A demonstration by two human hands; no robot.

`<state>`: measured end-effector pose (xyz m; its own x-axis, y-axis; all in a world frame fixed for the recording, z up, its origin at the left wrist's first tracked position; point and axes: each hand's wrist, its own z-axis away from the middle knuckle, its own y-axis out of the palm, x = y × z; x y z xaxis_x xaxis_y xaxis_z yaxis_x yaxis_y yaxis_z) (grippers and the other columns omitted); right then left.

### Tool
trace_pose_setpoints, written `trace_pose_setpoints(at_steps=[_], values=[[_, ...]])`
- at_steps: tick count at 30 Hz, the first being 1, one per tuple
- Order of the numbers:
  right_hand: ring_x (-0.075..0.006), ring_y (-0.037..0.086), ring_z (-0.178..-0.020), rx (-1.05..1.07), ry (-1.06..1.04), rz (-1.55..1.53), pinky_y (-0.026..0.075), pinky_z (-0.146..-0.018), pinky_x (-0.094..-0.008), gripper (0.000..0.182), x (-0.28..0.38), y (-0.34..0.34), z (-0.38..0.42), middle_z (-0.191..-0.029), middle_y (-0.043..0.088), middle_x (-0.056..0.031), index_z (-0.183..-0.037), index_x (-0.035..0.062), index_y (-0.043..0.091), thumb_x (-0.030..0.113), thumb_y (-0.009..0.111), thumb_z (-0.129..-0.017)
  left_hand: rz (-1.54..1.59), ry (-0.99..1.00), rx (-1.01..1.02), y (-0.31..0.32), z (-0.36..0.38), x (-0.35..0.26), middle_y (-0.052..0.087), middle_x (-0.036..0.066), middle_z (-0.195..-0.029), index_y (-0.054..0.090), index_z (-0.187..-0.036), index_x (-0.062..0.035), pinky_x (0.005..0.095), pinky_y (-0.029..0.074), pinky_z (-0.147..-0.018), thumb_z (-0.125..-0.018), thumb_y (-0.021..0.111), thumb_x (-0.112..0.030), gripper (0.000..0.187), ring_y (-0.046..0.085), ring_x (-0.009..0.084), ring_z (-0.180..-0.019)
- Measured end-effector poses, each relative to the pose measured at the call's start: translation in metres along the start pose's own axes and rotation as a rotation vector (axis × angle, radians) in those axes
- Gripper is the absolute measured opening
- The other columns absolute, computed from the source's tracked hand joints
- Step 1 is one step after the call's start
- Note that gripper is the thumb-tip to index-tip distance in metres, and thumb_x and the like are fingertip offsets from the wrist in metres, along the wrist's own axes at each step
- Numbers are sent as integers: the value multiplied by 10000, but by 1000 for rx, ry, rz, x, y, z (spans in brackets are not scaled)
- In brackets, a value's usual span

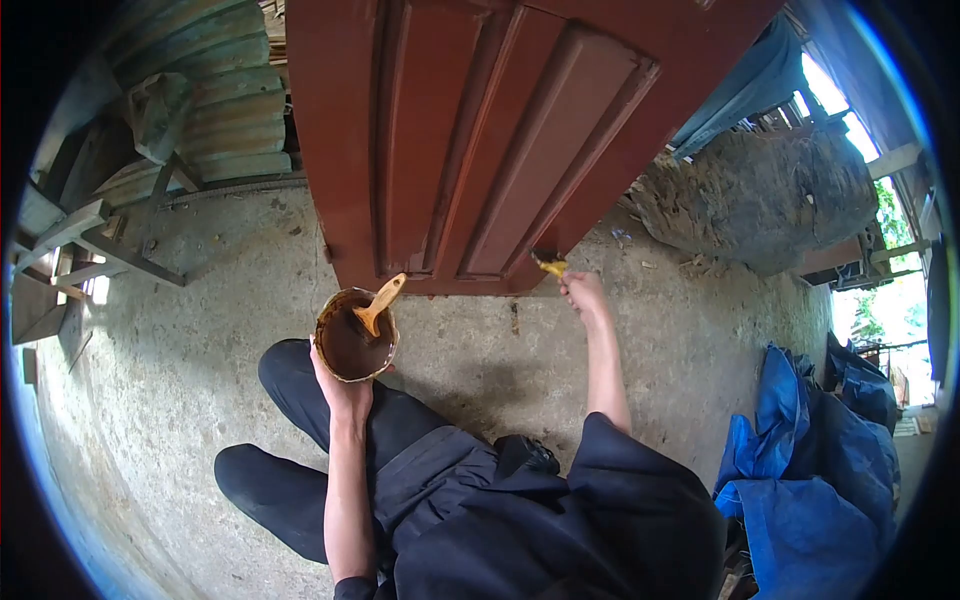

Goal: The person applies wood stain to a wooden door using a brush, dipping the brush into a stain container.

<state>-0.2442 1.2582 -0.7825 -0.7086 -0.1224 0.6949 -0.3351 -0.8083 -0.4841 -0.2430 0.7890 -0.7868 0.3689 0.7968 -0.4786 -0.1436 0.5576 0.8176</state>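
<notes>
My left hand [343, 392] is wrapped round the underside of a round paint can [362, 368] with brown paint inside. A paintbrush with a wooden handle [382, 303] stands tilted in the can, its bristles hidden in the paint. My right hand [585, 297] grips a smaller paintbrush with a yellow handle [553, 266]. The dark bristles of that brush are at the lower right part of a reddish-brown panelled door [345, 180]. The long recessed panel [560, 130] on the right looks duller and lighter than the frame around it.
Wooden trestle pieces [105, 245] stand at left, near corrugated metal sheets [235, 115]. A large rough wood slab [770, 195] lies at right. A crumpled blue tarp [810, 520] is at the lower right. Below the door is a stained concrete floor [500, 370].
</notes>
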Motion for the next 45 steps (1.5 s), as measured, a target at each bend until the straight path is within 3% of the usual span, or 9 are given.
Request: trace_pose_setpoints(at_steps=[3, 6, 9, 10, 15, 20, 22, 28, 45], values=[[-55, 470, -521, -30, -153, -27, 330, -454, -263, 245, 54, -23, 38, -719, 634, 15, -1043, 14, 725, 224, 612, -1100, -42, 11, -91, 18, -2, 3, 643, 178, -1435, 461, -1582, -120, 419, 667, -581, -1096, 324, -561, 670, 723, 393, -1168], [-52, 482, -539, -76, -388, 45, 363, -497, -268, 249, 116, -44, 77, -727, 644, 15, -1085, 25, 737, 227, 592, -1109, -23, -43, 22, 15, -6, 5, 630, 109, -1429, 521, -1526, -133, 535, 667, -698, -1109, 345, -625, 668, 693, 317, -1168], [-33, 470, -544, -201, -614, -58, 348, -491, -253, 231, 183, -57, 111, -730, 625, 25, -1122, 31, 724, 213, 581, -1115, -29, -63, 15, 22, -6, 10, 644, 111, -1406, 530, -1518, -129, 528, 662, -654, -1113, 344, -617, 660, 704, 315, -1138], [-31, 457, -533, -216, -695, -111, 330, -478, -246, 241, 204, -62, 116, -743, 627, 22, -1137, 17, 713, 208, 567, -1122, -67, -50, 102, 17, -8, 9, 641, 107, -1425, 530, -1523, -113, 545, 645, -837, -1117, 358, -606, 662, 668, 313, -1228], [-27, 418, -518, -228, -731, -219, 294, -455, -210, 304, 270, -70, 113, -797, 591, 26, -1257, 13, 678, 256, 539, -1139, -11, -67, 40, 8, -9, 19, 620, 96, -1478, 525, -1535, -94, 519, 478, -1134, -1123, 371, -589, 662, 567, 298, -1382], [-38, 426, -512, -30, -516, -310, 289, -436, -218, 281, 201, -35, 91, -759, 568, 21, -1189, 67, 650, 298, 493, -1159, 33, -69, 48, 11, -7, 13, 615, 91, -1485, 534, -1527, -95, 504, 477, -1147, -1125, 367, -586, 657, 556, 291, -1396], [-39, 430, -516, 12, -445, -314, 304, -440, -218, 272, 163, -17, 81, -758, 566, 23, -1185, 78, 647, 296, 487, -1162, 16, -56, 36, 2, -8, 15, 620, 96, -1469, 531, -1527, -115, 527, 596, -981, -1113, 364, -608, 665, 619, 301, -1319], [-55, 443, -492, 135, -232, -373, 301, -415, -229, 236, 48, 38, 43, -769, 567, 3, -1179, 103, 620, 299, 490, -1161, 70, -79, 25, 20, 0, 9, 625, 109, -1452, 510, -1543, -166, 517, 675, -636, -1086, 355, -658, 689, 715, 319, -1161], [-107, 429, -539, 288, 257, -349, 279, -401, -244, 178, -137, 151, -52, -767, 557, -35, -1024, 67, 584, 189, 483, -1106, 15, -69, 115, 39, 19, 6, 617, 140, -1465, 435, -1596, -159, 437, 663, -609, -1092, 327, -608, 683, 692, 428, -1217]])
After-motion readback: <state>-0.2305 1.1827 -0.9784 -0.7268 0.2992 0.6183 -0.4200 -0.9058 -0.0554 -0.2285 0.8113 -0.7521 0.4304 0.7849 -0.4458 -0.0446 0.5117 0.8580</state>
